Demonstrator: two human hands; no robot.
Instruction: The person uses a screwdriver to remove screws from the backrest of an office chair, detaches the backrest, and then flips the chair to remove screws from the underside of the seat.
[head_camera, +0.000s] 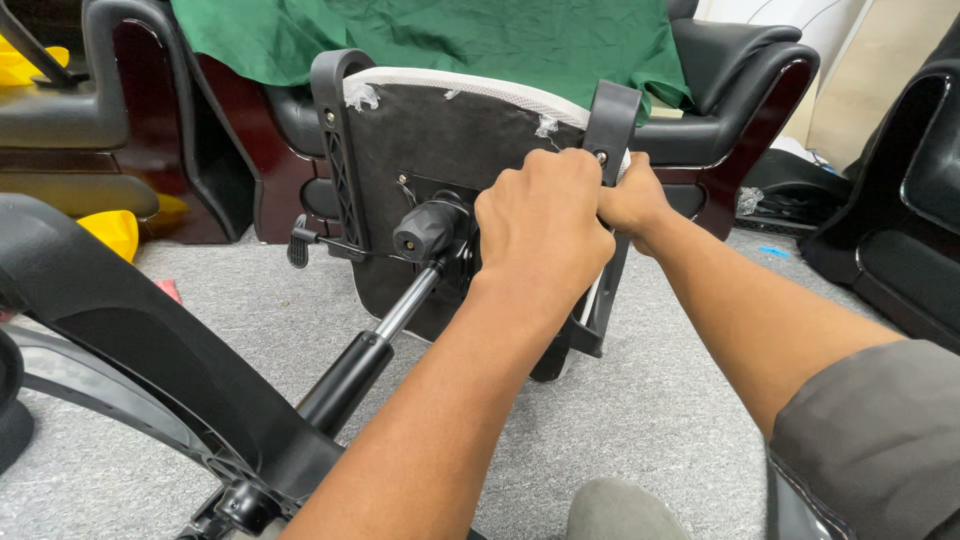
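Observation:
An office chair lies tipped over, the black underside of its seat facing me. A black armrest bracket runs down the seat's right edge. My left hand is a closed fist against this bracket, knuckles toward me, and the inside of the fist is hidden. My right hand grips the same bracket from behind, just below a screw. A second bracket is on the seat's left edge. A black knob and the gas lift stick out from the seat's middle.
The chair's black base leg curves across the lower left. A small lever juts from the seat's left. Behind stands a black armchair draped with green cloth. Grey carpet covers the floor. Another black chair stands at right.

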